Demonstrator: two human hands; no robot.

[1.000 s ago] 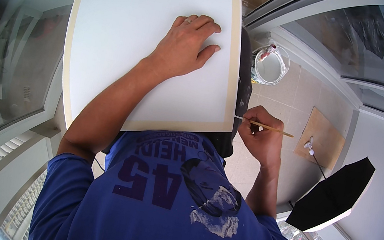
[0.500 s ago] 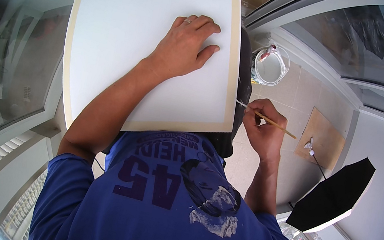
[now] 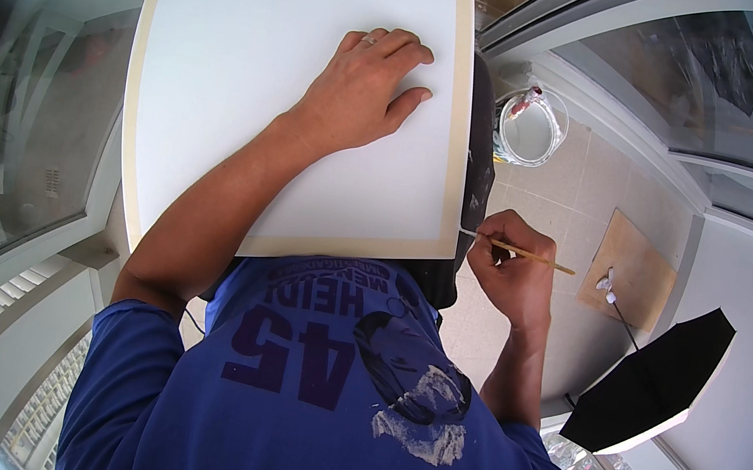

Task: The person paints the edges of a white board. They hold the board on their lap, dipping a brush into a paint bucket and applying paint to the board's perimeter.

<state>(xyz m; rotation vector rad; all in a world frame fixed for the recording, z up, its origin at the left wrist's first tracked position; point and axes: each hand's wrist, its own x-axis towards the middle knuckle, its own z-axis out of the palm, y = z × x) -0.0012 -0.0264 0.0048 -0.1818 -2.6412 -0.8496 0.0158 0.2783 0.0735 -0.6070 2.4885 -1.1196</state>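
left hand flat on white board | right hand pinching brush at board's edge

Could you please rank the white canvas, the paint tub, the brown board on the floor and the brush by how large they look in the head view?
1. Canvas, by far the largest, though nearest the camera.
2. Board.
3. Tub, close to the board; lens bend makes this unsure.
4. Brush, thinnest, in the right hand.
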